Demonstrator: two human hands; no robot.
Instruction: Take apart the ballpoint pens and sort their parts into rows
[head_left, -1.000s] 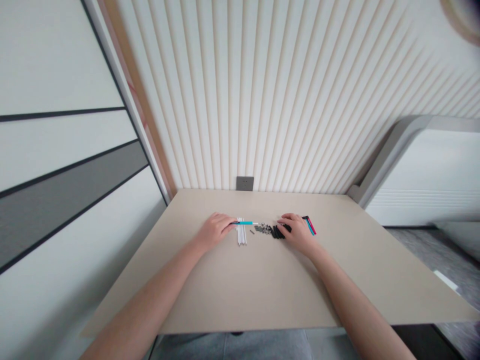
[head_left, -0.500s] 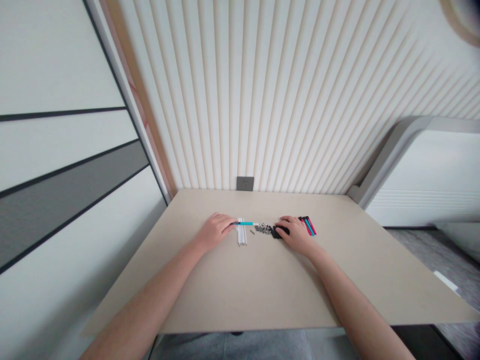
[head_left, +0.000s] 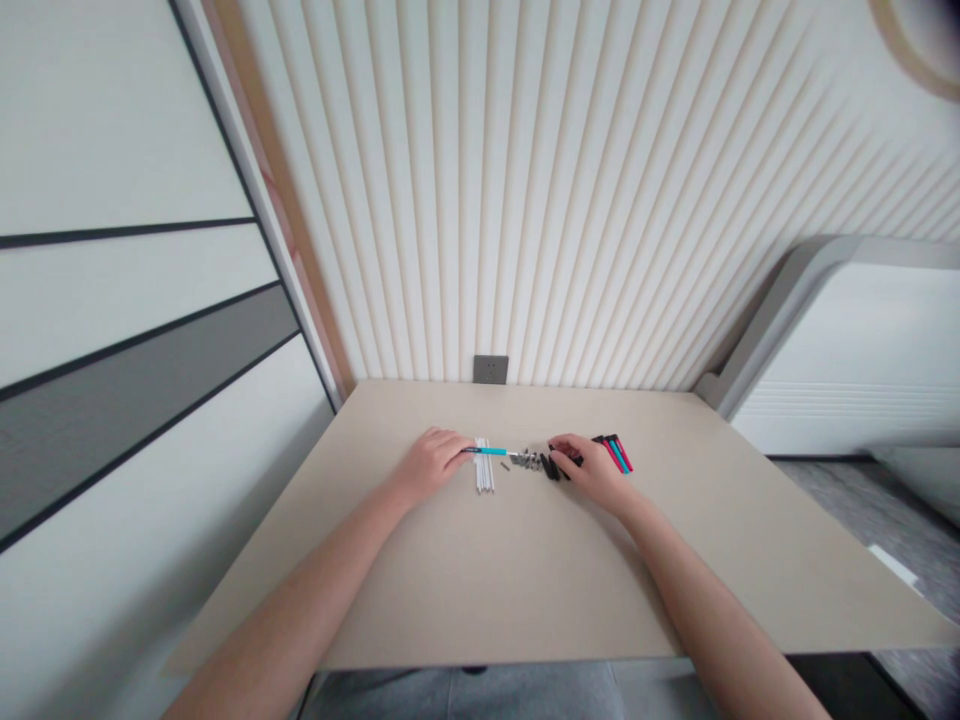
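My left hand pinches a blue pen barrel at its dark left end. The barrel lies level, and a thin white refill sticks out of its right end. Below it, several white refills lie side by side on the table. My right hand is over a group of black pen parts, its thumb and fingers closed around a small black pen part. Its palm hides some of the pieces. Between the hands is a pile of small metallic pieces, probably springs or tips.
Several red and blue pens with black ends lie just right of my right hand. The beige table meets a ribbed white wall with a dark socket. A white cabinet stands on the left.
My right hand's fingers have lifted and drawn in around a small black part, uncovering more of the black pieces. My left hand holds the blue barrel almost still.
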